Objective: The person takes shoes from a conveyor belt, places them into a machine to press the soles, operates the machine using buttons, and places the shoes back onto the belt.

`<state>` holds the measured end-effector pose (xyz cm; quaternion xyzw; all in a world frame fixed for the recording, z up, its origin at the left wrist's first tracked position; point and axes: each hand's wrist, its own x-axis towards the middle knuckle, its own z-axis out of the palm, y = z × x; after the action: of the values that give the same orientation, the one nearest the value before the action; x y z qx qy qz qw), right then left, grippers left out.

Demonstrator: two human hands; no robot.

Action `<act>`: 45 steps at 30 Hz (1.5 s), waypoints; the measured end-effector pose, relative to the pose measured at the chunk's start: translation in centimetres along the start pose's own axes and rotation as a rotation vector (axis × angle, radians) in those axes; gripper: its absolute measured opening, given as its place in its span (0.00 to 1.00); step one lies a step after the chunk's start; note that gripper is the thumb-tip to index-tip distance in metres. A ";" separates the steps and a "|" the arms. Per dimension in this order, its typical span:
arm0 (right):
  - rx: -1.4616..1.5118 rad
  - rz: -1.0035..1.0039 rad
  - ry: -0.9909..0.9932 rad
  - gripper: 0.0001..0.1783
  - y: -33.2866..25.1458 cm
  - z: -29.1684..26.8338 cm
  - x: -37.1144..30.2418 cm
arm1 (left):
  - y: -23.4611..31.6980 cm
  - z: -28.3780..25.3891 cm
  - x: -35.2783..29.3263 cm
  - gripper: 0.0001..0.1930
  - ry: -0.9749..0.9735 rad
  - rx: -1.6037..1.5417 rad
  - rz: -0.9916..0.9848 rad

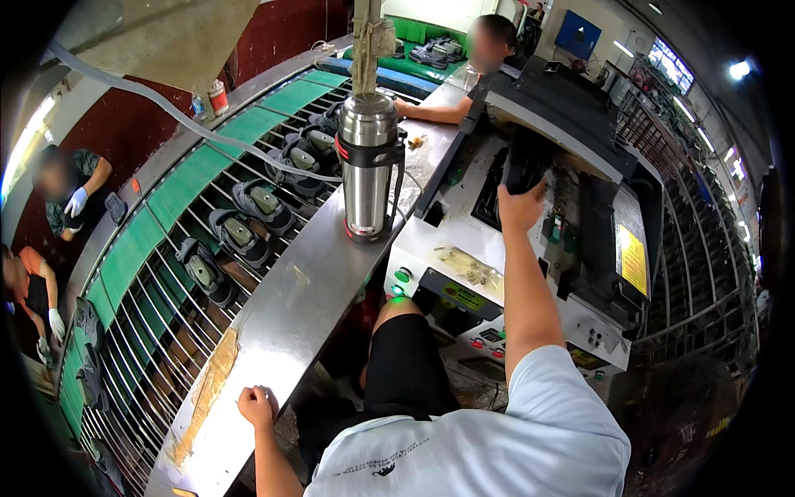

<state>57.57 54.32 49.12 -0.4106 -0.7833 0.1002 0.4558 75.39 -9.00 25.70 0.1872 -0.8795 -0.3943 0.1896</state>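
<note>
My right hand [522, 207] reaches into the open front of a white and black machine [530, 99]. Its thumb and fingers close on the lower end of a black, shoe-like piece [525, 159]; the exact kind is hard to make out in the shade. Over the edge of the metal ledge [319, 277], my left hand [258, 406] is curled into a loose fist, and no object shows in it. Green-lit buttons [398, 290] are on the machine's front, by my knee.
A steel vacuum flask [368, 170] stands on the ledge. Beyond it, a curved roller conveyor [166, 331] carries several grey shoes [263, 205]. A co-worker's arm [435, 110] stretches past the flask. Two gloved people [77, 201] are across the conveyor. A grey hose [190, 120] hangs over it.
</note>
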 end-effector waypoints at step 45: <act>1.146 0.141 -1.732 0.35 -5.9 -18.5 -22.6 | 24.0 -0.1 -0.1 0.40 -1.175 -1.338 -0.425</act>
<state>74.65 29.89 48.41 0.0351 -0.6516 0.7442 -0.1426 71.18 5.87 44.06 -0.0344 -0.3697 -0.8800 -0.2961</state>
